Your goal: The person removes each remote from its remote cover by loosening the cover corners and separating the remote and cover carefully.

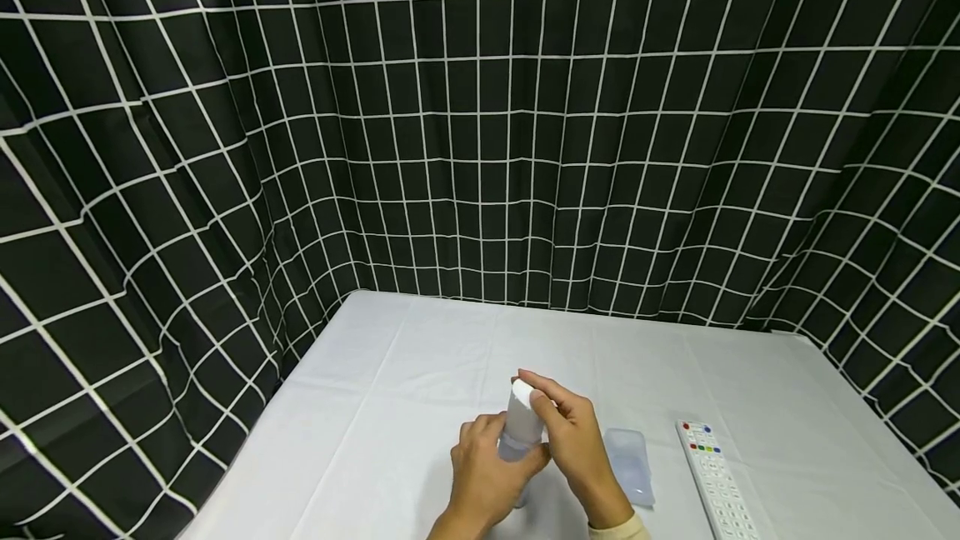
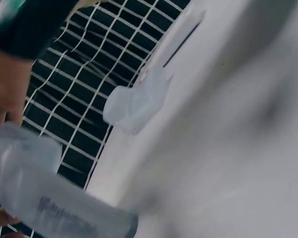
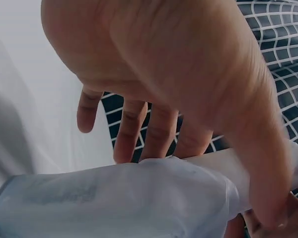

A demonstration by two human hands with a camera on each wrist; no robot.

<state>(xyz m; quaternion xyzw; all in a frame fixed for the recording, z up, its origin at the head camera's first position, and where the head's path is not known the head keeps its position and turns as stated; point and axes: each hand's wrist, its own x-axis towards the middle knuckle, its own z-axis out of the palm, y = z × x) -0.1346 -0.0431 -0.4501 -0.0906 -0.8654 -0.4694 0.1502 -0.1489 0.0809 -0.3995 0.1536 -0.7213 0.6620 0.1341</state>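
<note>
Both hands hold a white device (image 1: 521, 407) upright above the table. Its lower part sits inside a translucent sleeve (image 1: 516, 442). My left hand (image 1: 486, 473) grips the sleeved lower part from the left. My right hand (image 1: 572, 433) pinches the bare white top between thumb and fingers. In the right wrist view the right hand's palm (image 3: 164, 74) arches over the sleeve (image 3: 109, 203), with the white end (image 3: 238, 166) sticking out under the thumb. The left wrist view shows the sleeve (image 2: 54, 198) with grey lettering, blurred.
A second translucent cover (image 1: 628, 455) lies flat on the white tablecloth (image 1: 390, 373) just right of the hands, also seen as the cover (image 2: 136, 101). A white remote (image 1: 712, 477) with coloured buttons lies further right. A black grid curtain (image 1: 480, 123) surrounds the table.
</note>
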